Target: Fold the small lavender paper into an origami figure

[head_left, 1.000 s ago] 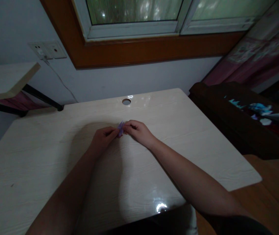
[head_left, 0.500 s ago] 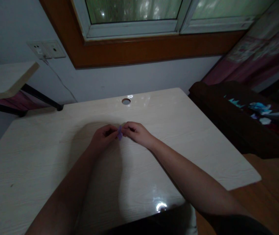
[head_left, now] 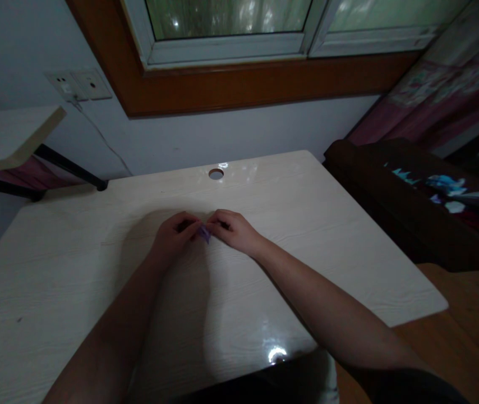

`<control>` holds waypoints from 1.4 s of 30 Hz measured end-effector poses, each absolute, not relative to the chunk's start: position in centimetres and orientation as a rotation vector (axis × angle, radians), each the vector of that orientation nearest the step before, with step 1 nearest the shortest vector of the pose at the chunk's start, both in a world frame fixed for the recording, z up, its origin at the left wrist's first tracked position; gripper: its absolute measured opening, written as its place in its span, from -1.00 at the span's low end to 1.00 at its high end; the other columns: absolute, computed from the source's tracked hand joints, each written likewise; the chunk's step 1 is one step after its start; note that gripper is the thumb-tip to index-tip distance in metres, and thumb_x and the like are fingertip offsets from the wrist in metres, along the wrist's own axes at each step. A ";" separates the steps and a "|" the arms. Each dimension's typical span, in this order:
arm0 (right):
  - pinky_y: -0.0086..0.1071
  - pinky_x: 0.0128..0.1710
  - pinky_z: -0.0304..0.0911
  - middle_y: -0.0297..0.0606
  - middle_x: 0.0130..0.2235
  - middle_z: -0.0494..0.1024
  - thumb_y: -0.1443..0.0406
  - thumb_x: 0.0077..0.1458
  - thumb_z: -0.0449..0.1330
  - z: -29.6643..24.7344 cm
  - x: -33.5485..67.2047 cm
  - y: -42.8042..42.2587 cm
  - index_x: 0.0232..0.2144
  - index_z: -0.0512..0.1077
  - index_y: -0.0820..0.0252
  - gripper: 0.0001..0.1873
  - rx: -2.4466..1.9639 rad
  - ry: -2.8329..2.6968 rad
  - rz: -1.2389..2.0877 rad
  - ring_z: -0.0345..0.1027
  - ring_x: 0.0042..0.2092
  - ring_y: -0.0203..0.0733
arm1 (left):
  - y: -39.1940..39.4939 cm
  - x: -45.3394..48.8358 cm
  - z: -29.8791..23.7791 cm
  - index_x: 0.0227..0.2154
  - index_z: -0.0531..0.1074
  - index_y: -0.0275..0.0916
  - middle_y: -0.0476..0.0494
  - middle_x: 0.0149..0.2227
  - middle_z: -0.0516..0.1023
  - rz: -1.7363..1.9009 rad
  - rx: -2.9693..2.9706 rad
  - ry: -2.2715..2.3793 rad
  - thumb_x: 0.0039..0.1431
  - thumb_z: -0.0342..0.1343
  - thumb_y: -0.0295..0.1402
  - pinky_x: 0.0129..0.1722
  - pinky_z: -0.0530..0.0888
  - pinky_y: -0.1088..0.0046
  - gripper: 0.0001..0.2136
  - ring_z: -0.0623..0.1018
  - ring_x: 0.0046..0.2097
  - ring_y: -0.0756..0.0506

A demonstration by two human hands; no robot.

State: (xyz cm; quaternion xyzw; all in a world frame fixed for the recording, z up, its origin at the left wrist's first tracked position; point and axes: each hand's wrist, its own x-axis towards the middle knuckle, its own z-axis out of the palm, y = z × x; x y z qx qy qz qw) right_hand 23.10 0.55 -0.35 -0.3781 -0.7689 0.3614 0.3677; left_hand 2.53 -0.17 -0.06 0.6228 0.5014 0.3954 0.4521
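Observation:
A small folded piece of purple paper point(head_left: 204, 233) sits between my two hands over the middle of a pale wooden table point(head_left: 75, 280). My left hand point(head_left: 174, 233) pinches it from the left with curled fingers. My right hand point(head_left: 233, 230) pinches it from the right, fingers closed on its edge. Most of the paper is hidden by my fingertips.
A round cable hole point(head_left: 216, 174) lies near the table's far edge by the wall. A dark brown bench point(head_left: 395, 196) at the right carries several blue and white paper pieces point(head_left: 445, 185). A raised shelf point(head_left: 8, 134) juts in at the left, under wall sockets point(head_left: 79, 84).
The purple paper has dropped lower and closer to the tabletop, and less of it shows between my fingertips. Both hands stay together in about the same place.

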 end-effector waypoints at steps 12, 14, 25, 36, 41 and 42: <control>-0.43 -0.38 0.23 -0.31 -0.31 0.49 0.20 0.09 0.25 -0.8 22.7 0.1 -0.16 0.40 0.15 -0.73 -1.045 -1.757 0.980 0.29 -0.40 -0.32 | 0.0 2.9 -0.3 -0.32 0.37 -0.27 -0.11 -0.41 0.61 1.139 1.356 1.214 0.10 0.22 -0.13 -0.26 0.60 0.31 -0.71 0.63 -0.40 -0.08; -0.42 -0.36 0.25 -0.30 -0.29 0.50 0.23 0.10 0.22 -0.8 22.8 0.2 -0.14 0.40 0.14 -0.74 -1.041 -1.720 0.972 0.31 -0.39 -0.32 | 0.0 2.9 -0.3 -0.31 0.36 -0.27 -0.11 -0.40 0.61 1.146 1.340 1.196 0.08 0.24 -0.14 -0.26 0.61 0.28 -0.70 0.64 -0.39 -0.09; -0.36 -0.24 0.28 -0.28 -0.32 0.49 0.32 0.12 0.20 0.2 23.1 0.0 -0.28 0.46 0.12 -0.92 -0.966 -1.840 0.748 0.36 -0.29 -0.23 | -0.7 3.1 -0.6 -0.19 0.41 -0.24 -0.11 -0.27 0.60 1.127 1.433 1.036 0.06 0.30 -0.20 -0.18 0.59 0.33 -0.68 0.65 -0.29 -0.08; -0.32 -0.18 0.34 -0.23 -0.22 0.54 0.38 0.14 0.18 0.3 23.3 0.0 -0.24 0.47 0.11 -0.87 -0.833 -1.836 0.671 0.42 -0.21 -0.21 | -0.8 2.9 -0.7 -0.22 0.49 -0.22 -0.12 -0.28 0.65 1.138 1.638 1.178 0.08 0.29 -0.19 -0.12 0.57 0.33 -0.73 0.65 -0.24 -0.11; -0.32 -0.16 0.37 -0.22 -0.23 0.55 0.41 0.14 0.20 -0.2 23.2 0.2 -0.25 0.49 0.14 -0.87 -0.751 -1.825 0.567 0.44 -0.19 -0.22 | -0.7 2.8 -0.9 -0.16 0.49 -0.20 -0.12 -0.27 0.66 1.181 1.697 1.232 0.05 0.30 -0.16 -0.16 0.59 0.32 -0.68 0.66 -0.25 -0.12; -0.32 -0.17 0.38 -0.22 -0.23 0.55 0.40 0.15 0.20 -0.2 23.1 0.2 -0.25 0.49 0.14 -0.88 -0.745 -1.826 0.552 0.44 -0.19 -0.22 | -0.7 2.8 -1.0 -0.15 0.49 -0.19 -0.11 -0.28 0.66 1.191 1.699 1.234 0.05 0.30 -0.16 -0.16 0.59 0.32 -0.67 0.66 -0.25 -0.12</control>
